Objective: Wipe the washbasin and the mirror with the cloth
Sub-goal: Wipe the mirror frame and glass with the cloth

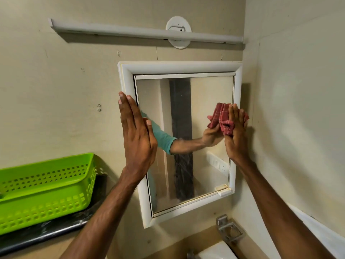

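Note:
A white-framed mirror point(186, 101) hangs on the beige wall ahead of me. My left hand point(137, 133) lies flat with straight fingers against the mirror's left frame and glass edge. With straight fingers, my right hand point(236, 133) presses a crumpled red checked cloth point(224, 118) against the glass near the right edge. The mirror reflects my right hand, forearm and a teal sleeve. Only the top rim of the white washbasin point(217, 252) shows at the bottom edge.
A green perforated plastic basket point(44, 186) sits on a dark shelf point(56, 234) at the left. A metal holder point(228, 229) is fixed to the wall below the mirror. A white tube light fitting point(145, 32) runs above. A side wall stands close on the right.

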A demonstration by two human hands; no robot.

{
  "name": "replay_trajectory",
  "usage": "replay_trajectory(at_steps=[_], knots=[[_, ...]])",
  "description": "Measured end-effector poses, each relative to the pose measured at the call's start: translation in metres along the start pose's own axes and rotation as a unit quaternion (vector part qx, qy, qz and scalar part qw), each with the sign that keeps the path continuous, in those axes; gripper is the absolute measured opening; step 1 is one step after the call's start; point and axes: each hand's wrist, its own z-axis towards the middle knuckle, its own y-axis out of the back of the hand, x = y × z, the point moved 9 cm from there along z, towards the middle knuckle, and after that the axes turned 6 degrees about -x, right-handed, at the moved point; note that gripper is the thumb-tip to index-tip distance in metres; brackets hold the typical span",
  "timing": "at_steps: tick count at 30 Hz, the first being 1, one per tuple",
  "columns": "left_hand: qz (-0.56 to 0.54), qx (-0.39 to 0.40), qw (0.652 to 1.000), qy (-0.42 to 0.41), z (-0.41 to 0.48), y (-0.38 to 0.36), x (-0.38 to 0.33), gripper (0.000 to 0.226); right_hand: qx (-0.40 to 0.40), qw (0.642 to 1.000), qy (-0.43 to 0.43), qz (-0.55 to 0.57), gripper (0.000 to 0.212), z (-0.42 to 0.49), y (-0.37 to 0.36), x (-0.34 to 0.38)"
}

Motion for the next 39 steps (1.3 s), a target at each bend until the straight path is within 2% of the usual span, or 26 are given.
replay_trajectory(at_steps=[4, 10, 16, 19, 22, 25, 27, 33, 36, 39], knots=[[0.0, -0.001, 1.0, -0.004, -0.001, 0.0, 0.001, 0.068, -0.001, 1.0, -0.012, -0.004, 0.072, -0.039, -0.005, -0.013], [-0.001, -0.007, 1.0, 0.009, -0.002, -0.001, -0.001, 0.069, 0.006, 0.999, -0.048, 0.003, 0.064, -0.05, -0.007, -0.017], [-0.01, -0.008, 1.0, 0.008, -0.002, 0.0, -0.002, 0.068, -0.01, 0.991, -0.12, 0.063, 0.066, -0.062, -0.024, 0.034], [-0.017, -0.01, 1.0, 0.008, -0.003, 0.001, -0.002, 0.067, 0.001, 0.994, -0.064, 0.091, 0.072, -0.076, -0.037, 0.081], [-0.037, -0.01, 0.999, 0.012, -0.002, 0.004, -0.002, 0.063, 0.055, 0.992, 0.034, 0.11, 0.07, -0.087, -0.047, 0.121], [-0.074, 0.01, 0.997, 0.014, -0.002, 0.01, -0.002, 0.062, 0.076, 0.989, 0.083, 0.099, 0.071, -0.081, -0.041, 0.124], [-0.085, 0.036, 0.996, 0.002, -0.001, 0.015, 0.0, 0.066, 0.065, 0.99, 0.074, 0.097, 0.069, -0.074, -0.036, 0.112], [-0.098, 0.077, 0.992, -0.033, 0.002, 0.023, 0.004, 0.077, -0.004, 0.992, -0.042, 0.123, 0.069, -0.083, -0.047, 0.115], [-0.105, 0.075, 0.992, -0.02, 0.002, 0.024, 0.004, 0.08, 0.043, 0.989, -0.028, 0.136, 0.063, -0.101, -0.063, 0.153], [-0.1, 0.072, 0.992, -0.022, 0.002, 0.025, 0.003, 0.075, 0.116, 0.98, 0.051, 0.156, 0.068, -0.122, -0.073, 0.197]])
